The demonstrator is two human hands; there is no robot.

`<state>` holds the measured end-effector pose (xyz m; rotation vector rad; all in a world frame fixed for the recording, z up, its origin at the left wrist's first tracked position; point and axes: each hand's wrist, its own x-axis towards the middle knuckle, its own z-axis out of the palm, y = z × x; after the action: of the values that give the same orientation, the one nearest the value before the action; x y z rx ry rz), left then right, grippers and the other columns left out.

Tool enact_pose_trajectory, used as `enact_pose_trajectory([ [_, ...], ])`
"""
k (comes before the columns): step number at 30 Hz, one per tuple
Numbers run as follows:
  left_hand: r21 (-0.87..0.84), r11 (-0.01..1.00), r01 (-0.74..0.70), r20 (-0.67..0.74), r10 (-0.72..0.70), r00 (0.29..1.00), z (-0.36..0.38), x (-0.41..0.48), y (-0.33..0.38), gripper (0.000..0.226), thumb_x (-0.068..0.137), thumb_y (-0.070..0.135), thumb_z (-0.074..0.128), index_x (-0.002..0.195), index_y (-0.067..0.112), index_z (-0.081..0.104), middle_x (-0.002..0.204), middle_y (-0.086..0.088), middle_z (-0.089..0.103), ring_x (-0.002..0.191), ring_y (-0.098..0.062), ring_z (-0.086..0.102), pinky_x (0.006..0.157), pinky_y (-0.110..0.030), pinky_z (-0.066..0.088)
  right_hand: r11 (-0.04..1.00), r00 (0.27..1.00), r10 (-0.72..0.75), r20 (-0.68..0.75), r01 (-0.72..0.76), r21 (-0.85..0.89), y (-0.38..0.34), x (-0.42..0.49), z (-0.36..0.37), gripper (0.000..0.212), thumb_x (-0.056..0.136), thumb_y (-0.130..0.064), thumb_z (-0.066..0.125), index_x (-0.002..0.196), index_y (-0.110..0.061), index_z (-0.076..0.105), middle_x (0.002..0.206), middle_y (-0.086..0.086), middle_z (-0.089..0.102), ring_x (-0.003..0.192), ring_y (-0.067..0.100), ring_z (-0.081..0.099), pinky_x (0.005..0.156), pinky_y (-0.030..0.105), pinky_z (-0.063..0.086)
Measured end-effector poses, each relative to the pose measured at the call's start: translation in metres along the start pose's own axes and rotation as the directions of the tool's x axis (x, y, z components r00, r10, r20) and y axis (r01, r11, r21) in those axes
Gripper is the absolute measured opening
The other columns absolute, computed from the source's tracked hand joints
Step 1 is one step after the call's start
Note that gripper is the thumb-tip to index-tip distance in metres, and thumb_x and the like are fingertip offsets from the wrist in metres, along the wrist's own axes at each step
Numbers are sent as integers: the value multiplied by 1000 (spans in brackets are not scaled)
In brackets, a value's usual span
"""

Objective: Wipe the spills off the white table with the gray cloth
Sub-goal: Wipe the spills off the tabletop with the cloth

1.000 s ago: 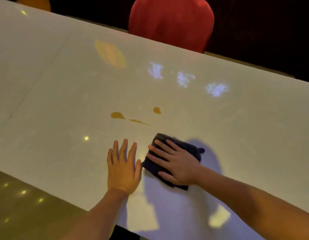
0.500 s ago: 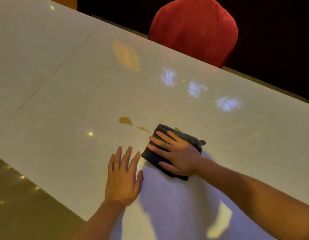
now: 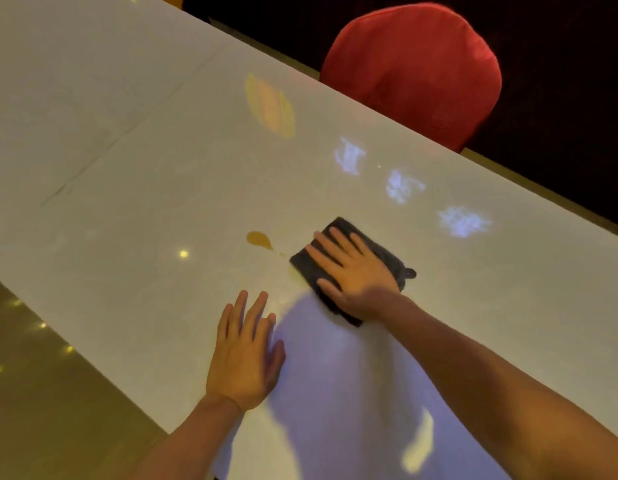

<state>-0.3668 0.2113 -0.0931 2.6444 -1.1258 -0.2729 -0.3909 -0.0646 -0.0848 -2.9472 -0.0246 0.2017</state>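
My right hand lies flat on the folded gray cloth and presses it onto the white table. A brown spill sits just left of the cloth, apart from it, with a thin faint trail running toward the cloth's left edge. My left hand rests flat on the table near its front edge, fingers spread, holding nothing.
A red chair stands behind the table's far edge. Patches of reflected light lie on the tabletop to the right of the cloth. The floor shows below the table's near edge at the left.
My right hand has pushed the cloth away from me over two of the spills, which no longer show. The left hand has stayed flat in place.
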Motion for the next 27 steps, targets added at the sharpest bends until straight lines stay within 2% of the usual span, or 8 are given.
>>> enact_pose_trajectory([
  [3, -18, 1000, -17, -44, 17, 999, 2, -1, 0, 49, 97, 45, 39, 121, 9, 62, 156, -12, 39, 150, -39, 20, 120, -54, 18, 729, 719, 685, -120, -674, 124, 32, 23, -15, 65, 106, -46, 26, 163, -20, 12, 172, 11, 8, 158, 36, 4, 127, 53, 2],
  [5, -41, 999, -8, -70, 5, 998, 2, 0, -1, 46, 95, 42, 44, 123, 10, 62, 156, -10, 39, 150, -38, 20, 120, -53, 18, 556, 550, 830, -94, -802, 219, -2, 47, -15, 68, 105, -47, 26, 163, -15, 11, 171, 15, 5, 157, 39, 1, 126, 58, 2],
  [10, -99, 994, 46, -106, -57, 993, 1, -1, 0, 44, 89, 42, 56, 119, 10, 61, 152, -12, 44, 148, -36, 27, 116, -57, 29, 991, 991, 126, -53, -123, 53, -96, 29, 15, 69, 100, -50, 36, 159, -15, 29, 168, 15, 23, 154, 40, 19, 124, 59, 17],
  [14, -15, 994, 106, -133, -107, 985, 4, -1, 2, 45, 85, 46, 58, 108, 8, 62, 146, -17, 49, 143, -40, 34, 112, -59, 33, 997, 997, -77, 20, 77, -27, -21, 17, 2, 68, 102, -55, 31, 162, -23, 22, 171, 7, 17, 158, 32, 10, 127, 54, 12],
  [16, 19, 996, 85, -148, -81, 986, 6, 0, 4, 41, 84, 44, 56, 107, 10, 57, 148, -18, 48, 142, -43, 35, 111, -61, 33, 953, 952, 303, -42, -304, -10, 7, 31, -8, 70, 103, -52, 26, 163, -19, 14, 172, 9, 9, 158, 33, 4, 127, 56, 8],
  [20, 17, 997, 71, -173, -67, 983, 10, 2, 7, 38, 82, 41, 58, 101, 8, 60, 146, -21, 49, 141, -46, 35, 112, -62, 29, 601, 596, 798, -93, -771, 210, -38, 84, -15, 72, 104, -48, 26, 163, -10, 9, 171, 18, 5, 156, 42, 0, 125, 59, 1],
  [24, -3, 999, 51, -214, -51, 976, 9, -2, 2, 33, 85, 34, 57, 94, 3, 60, 116, -26, 60, 125, -48, 49, 112, -62, 29, 910, 913, 405, -55, -396, 123, -136, 102, 4, 73, 99, -48, 34, 162, -12, 20, 170, 16, 13, 156, 41, 9, 125, 57, 4],
  [27, -102, 995, 23, -251, -48, 967, 1, -5, -2, 25, 80, 26, 61, 87, 3, 58, 94, -20, 57, 100, -44, 58, 107, -61, 38, 998, 998, -37, 48, 34, 60, -115, 80, 8, 70, 102, -52, 30, 162, -19, 18, 171, 8, 11, 158, 34, 3, 127, 55, 6],
])
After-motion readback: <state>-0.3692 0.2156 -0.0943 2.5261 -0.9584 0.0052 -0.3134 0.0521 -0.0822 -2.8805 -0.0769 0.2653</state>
